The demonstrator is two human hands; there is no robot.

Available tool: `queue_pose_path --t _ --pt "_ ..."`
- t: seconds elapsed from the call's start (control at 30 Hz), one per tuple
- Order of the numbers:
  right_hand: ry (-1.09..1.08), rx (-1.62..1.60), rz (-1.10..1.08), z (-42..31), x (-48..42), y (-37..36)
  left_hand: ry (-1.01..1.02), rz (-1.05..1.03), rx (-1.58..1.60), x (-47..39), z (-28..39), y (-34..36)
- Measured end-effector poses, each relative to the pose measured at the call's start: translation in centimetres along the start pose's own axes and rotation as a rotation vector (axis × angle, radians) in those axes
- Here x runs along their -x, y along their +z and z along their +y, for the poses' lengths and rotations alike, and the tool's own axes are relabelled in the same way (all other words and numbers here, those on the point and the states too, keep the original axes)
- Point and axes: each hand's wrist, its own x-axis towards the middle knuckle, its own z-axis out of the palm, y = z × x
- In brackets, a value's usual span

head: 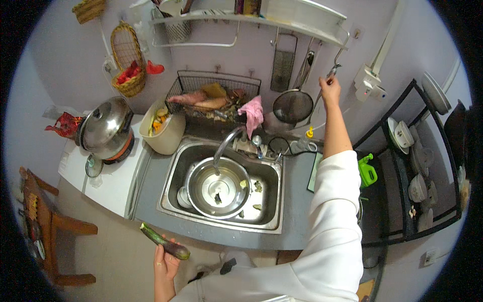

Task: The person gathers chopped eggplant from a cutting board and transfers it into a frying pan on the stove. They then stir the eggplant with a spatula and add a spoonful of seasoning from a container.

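Note:
At the lower left, my left hand [166,260] holds an eggplant [166,242] with green and purple skin, in front of the counter. My right hand [331,90] reaches up to the wall below the metal shelf, its fingers closed around the top of a small metal utensil [334,70] at a hook; what kind it is cannot be told. A round strainer [293,107] and a flat grater [283,64] hang to its left. Below, a steel bowl [219,187] with water stands in the sink [268,222] under the curved faucet [223,148].
Left of the sink stand a cream bin [166,134] with peelings and a lidded steel pot [105,128]. A wire basket [181,85] with vegetables is behind the sink. A black rack [400,181] with dishes stands at the right, a wooden stool [53,222] at the far left.

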Motion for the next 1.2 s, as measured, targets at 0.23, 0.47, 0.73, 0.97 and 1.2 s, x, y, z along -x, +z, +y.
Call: queue_pose_path --t 0.23,0.47,0.73,0.97,1.2 --pt "-0.022 0.179 -0.052 -5.3 3.6 -10.2 -0.158 -0.125 0.000 -4.3 0.7 0.4" --pt "-0.112 0.161 -0.117 -13.7 21.7 -26.9 -0.465 -0.403 -0.178 -8.2 2.1 0.1" --pt "0.514 0.127 0.290 -21.1 51.4 -42.7 -1.010 -0.744 -0.484 -6.7 -1.5 -1.0" --pt "0.757 -0.513 0.702 -30.3 80.0 -48.9 -1.317 -1.026 -0.596 3.6 -7.0 -1.6" --pt "0.992 -0.558 0.929 -38.3 104.8 -51.6 -1.616 -1.345 -0.942 21.7 -17.8 -2.7"
